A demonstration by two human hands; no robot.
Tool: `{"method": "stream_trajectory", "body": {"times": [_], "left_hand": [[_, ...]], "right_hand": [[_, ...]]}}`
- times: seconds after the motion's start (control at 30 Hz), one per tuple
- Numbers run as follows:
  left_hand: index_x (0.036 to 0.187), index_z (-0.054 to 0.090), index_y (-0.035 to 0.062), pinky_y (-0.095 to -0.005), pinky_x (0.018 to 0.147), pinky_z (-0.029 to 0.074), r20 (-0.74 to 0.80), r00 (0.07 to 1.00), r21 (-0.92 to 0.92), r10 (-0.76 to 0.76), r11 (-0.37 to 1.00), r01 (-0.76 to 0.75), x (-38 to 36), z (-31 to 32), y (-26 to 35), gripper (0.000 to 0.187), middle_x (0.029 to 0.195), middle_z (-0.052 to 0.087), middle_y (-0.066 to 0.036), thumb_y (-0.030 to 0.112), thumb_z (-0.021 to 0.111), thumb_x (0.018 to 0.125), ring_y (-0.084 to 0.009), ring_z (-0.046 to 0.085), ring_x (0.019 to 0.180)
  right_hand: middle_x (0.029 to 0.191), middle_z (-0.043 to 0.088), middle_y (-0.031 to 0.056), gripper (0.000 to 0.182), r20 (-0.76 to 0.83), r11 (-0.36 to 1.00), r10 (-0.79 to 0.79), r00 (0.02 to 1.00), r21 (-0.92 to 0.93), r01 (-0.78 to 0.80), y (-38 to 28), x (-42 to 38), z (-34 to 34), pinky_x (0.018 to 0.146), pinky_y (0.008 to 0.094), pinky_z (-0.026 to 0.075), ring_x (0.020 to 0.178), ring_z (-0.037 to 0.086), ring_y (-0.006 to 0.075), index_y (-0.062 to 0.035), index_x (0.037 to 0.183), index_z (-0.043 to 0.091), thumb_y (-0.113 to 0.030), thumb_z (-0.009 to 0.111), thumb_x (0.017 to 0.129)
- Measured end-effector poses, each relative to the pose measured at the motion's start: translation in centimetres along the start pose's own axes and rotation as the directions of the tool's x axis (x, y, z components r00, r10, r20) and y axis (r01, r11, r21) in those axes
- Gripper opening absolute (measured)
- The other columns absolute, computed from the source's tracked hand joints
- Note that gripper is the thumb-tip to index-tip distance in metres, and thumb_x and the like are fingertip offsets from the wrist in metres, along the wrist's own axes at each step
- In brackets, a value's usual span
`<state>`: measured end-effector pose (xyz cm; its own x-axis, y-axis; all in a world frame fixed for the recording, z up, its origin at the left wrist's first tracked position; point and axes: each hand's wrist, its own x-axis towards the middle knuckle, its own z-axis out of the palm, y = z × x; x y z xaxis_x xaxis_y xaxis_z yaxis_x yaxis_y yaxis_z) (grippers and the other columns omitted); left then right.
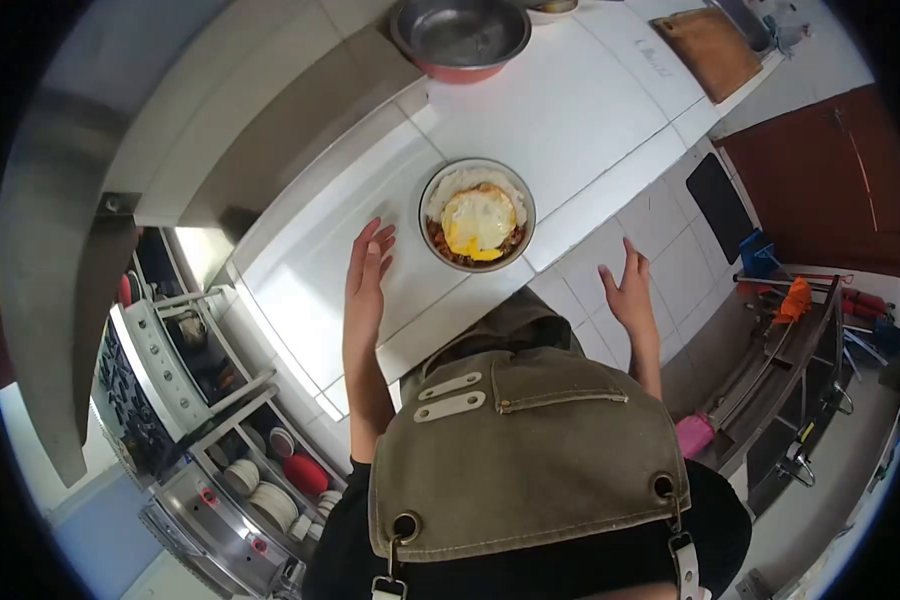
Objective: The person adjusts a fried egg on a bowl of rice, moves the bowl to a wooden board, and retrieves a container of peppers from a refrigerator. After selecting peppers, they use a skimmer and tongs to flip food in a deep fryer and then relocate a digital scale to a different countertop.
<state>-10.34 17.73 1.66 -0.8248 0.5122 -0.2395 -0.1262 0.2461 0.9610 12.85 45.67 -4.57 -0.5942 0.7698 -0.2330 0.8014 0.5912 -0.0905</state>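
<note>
A round bowl holding white rice, a fried egg and dark reddish food sits on the white tiled counter. My left hand hovers just left of the bowl, fingers spread, holding nothing. On the other side my right hand is raised off the counter's edge, over the floor, also empty with fingers apart. Both hands are clear of the bowl. My olive apron fills the lower middle.
A large metal bowl stands at the counter's far end, a wooden cutting board to its right. Shelves with stacked white plates lie lower left beside an oven. A metal rack with tools stands on the right.
</note>
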Motion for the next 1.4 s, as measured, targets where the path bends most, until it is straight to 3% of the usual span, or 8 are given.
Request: {"method": "stream_trajectory", "body": {"times": [0.07, 0.17, 0.53, 0.63, 0.67, 0.7, 0.97, 1.4], "left_hand": [[0.136, 0.030, 0.0051, -0.0363, 0.105, 0.026, -0.076, 0.996, -0.228, 0.051, 0.971, -0.068, 1.7, 1.8, -1.0, 0.058, 0.131, 0.042, -0.017, 0.047, 0.029, 0.095, -0.0257, 0.036, 0.125], [0.140, 0.018, 0.0063, -0.0372, 0.109, 0.016, -0.040, 0.992, -0.438, 0.120, 0.890, -0.125, 3.8, 4.7, -2.6, 0.066, 0.141, 0.028, -0.019, 0.053, 0.023, 0.094, -0.0268, 0.024, 0.132], [0.140, 0.020, 0.0048, -0.0390, 0.108, 0.019, 0.103, 0.995, -0.581, 0.004, 0.812, 0.057, 6.5, 11.0, -0.7, 0.064, 0.143, 0.025, -0.014, 0.050, 0.017, 0.095, -0.0287, 0.025, 0.131], [0.140, 0.019, 0.0036, -0.0398, 0.109, 0.018, 0.228, 0.962, -0.094, 0.151, 0.987, -0.133, 9.4, 14.6, 0.6, 0.059, 0.142, 0.027, -0.011, 0.043, 0.007, 0.097, -0.0249, 0.025, 0.131], [0.140, 0.017, 0.0038, -0.0396, 0.109, 0.017, 0.288, 0.942, 0.001, 0.174, 0.983, -0.182, 10.7, 16.6, 1.5, 0.060, 0.143, 0.026, -0.011, 0.043, 0.007, 0.097, -0.0249, 0.024, 0.132], [0.141, 0.015, 0.0043, -0.0386, 0.110, 0.015, 0.360, 0.925, -0.451, 0.122, 0.891, 0.058, 12.0, 19.0, 2.2, 0.062, 0.144, 0.024, -0.011, 0.047, 0.010, 0.096, -0.0242, 0.021, 0.133], [0.141, 0.013, 0.0000, -0.0319, 0.109, 0.011, 0.611, 0.762, -0.436, 0.213, 0.894, 0.099, 26.5, 40.9, 10.5, 0.074, 0.146, 0.018, -0.010, 0.055, 0.022, 0.093, -0.0184, 0.017, 0.134], [0.140, 0.017, -0.0005, -0.0286, 0.108, 0.016, 0.372, 0.921, -0.496, 0.117, 0.864, 0.091, 42.1, 58.3, 11.6, 0.076, 0.144, 0.023, -0.009, 0.057, 0.027, 0.092, -0.0163, 0.022, 0.132]], "right_hand": [[0.124, 0.042, 0.0262, 0.052, -0.351, 0.773, -0.132, 0.927, 0.548, 0.318, -2.6, 1.2, -1.6, 0.096, 0.0395, 0.036, 0.115, 0.044, 0.0361, -0.0021, 0.133, 0.030, -0.024, 0.048, 0.090], [0.128, 0.041, 0.0215, 0.052, -0.200, 0.384, -0.193, 0.961, 0.886, 0.261, -7.4, 1.9, -3.5, 0.098, 0.0373, 0.033, 0.120, 0.040, 0.0293, -0.0008, 0.135, 0.024, -0.029, 0.040, 0.094], [0.133, 0.037, 0.0200, 0.071, -0.205, -0.122, -0.140, 0.969, 0.975, 0.188, -12.8, 5.5, -1.9, 0.103, 0.0366, 0.028, 0.124, 0.037, 0.0279, -0.0077, 0.142, 0.007, -0.055, 0.025, 0.092], [0.131, 0.040, 0.0200, 0.068, -0.228, -0.242, 0.050, 0.972, 0.942, 0.234, -9.4, 8.3, -3.3, 0.100, 0.0332, 0.031, 0.119, 0.041, 0.0259, -0.0077, 0.142, 0.009, -0.053, 0.023, 0.093], [0.130, 0.041, 0.0203, 0.068, -0.194, -0.200, 0.110, 0.975, 0.957, 0.213, -7.6, 9.3, -4.2, 0.102, 0.0343, 0.028, 0.121, 0.039, 0.0269, -0.0076, 0.142, 0.010, -0.054, 0.021, 0.093], [0.131, 0.039, 0.0198, 0.068, -0.207, -0.186, 0.161, 0.965, 0.954, 0.236, -6.1, 10.4, -5.9, 0.103, 0.0346, 0.027, 0.122, 0.038, 0.0271, -0.0073, 0.142, 0.011, -0.054, 0.021, 0.093], [0.140, 0.025, 0.0180, 0.065, -0.299, -0.048, 0.352, 0.887, 0.941, 0.336, 9.6, 26.2, -13.5, 0.106, 0.0358, 0.021, 0.128, 0.028, 0.0272, -0.0046, 0.141, 0.017, -0.050, 0.019, 0.095], [0.146, 0.017, 0.0147, 0.067, -0.330, 0.071, 0.351, 0.876, 0.942, 0.327, 19.9, 49.3, -14.4, 0.109, 0.0348, 0.014, 0.134, 0.018, 0.0262, -0.0064, 0.142, 0.015, -0.053, 0.018, 0.094]]}}
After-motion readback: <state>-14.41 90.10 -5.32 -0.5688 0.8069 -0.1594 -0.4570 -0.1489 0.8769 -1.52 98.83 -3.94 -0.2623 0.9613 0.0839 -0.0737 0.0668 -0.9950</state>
